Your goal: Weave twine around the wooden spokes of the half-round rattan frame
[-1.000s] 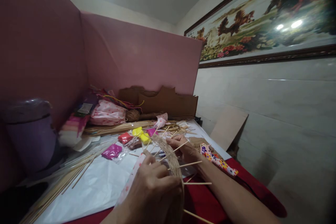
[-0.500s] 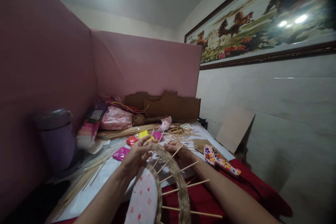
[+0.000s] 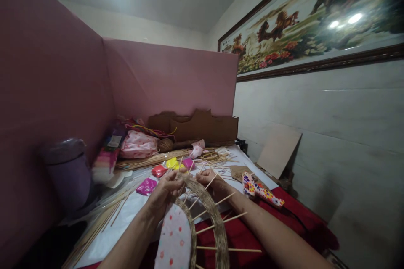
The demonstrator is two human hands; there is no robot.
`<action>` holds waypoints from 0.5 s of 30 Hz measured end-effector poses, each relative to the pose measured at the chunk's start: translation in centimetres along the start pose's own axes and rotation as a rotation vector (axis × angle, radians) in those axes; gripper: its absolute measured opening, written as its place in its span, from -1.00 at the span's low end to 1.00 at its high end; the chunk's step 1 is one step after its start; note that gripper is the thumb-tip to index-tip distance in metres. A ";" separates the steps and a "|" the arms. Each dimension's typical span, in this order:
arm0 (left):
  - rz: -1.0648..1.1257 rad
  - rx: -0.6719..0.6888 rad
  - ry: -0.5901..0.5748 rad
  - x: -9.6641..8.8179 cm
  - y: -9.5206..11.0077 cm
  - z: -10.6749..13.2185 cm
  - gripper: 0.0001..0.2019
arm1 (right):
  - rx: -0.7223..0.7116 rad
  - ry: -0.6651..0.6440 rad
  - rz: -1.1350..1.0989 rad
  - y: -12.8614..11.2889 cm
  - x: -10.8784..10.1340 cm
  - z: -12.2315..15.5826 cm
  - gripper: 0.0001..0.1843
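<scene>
A curved woven piece stands in front of me, with a band of brown twine [image 3: 211, 207] wound through thin wooden sticks [image 3: 229, 218]. Its inner part is a white panel with red spots [image 3: 174, 235], edged by a second twine band. My left hand [image 3: 167, 187] is closed on the upper left end of the piece, thumb over the twine band. My right hand [image 3: 211, 180] sits just behind the band's upper right, fingers pinched together near the stick tips. What lies between those fingertips is too small to tell.
Clay-like packets in red [image 3: 159, 171], yellow and purple lie beyond my hands. A glue gun with a flowered cover [image 3: 263, 191] rests at the right on red cloth. Long sticks [image 3: 104, 218] lie at the left beside a purple bin [image 3: 67, 176]. A twine ball [image 3: 165, 145] sits farther back.
The view has turned slightly right, so the surroundings sit farther left. Both hands keep their places on the woven piece, with only slight finger movement at the right.
</scene>
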State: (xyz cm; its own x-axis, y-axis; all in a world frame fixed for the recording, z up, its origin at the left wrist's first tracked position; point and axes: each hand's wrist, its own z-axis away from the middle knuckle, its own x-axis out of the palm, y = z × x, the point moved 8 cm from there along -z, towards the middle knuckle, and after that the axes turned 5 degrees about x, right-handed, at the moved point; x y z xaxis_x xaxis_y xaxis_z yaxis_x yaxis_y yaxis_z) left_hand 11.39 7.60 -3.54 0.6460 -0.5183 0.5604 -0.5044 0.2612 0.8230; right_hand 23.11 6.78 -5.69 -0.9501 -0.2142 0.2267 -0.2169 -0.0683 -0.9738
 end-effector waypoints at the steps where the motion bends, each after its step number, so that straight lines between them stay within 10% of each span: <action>1: -0.001 0.000 0.008 -0.1 0.0 0.0 -0.57 | 0.002 0.006 -0.001 0.0 0.0 0.0 -0.52; 15: 0.145 0.031 0.165 -1.6 1.9 0.0 -0.55 | -0.081 0.119 0.163 -0.3 -0.1 -0.4 -0.63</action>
State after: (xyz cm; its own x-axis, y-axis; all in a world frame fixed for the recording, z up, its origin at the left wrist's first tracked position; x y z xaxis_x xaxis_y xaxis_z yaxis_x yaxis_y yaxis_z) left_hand 9.39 8.90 -2.85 0.6490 -0.3358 0.6827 -0.6148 0.2971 0.7306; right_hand 23.15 7.19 -5.43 -0.9928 -0.0995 0.0675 -0.0714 0.0370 -0.9968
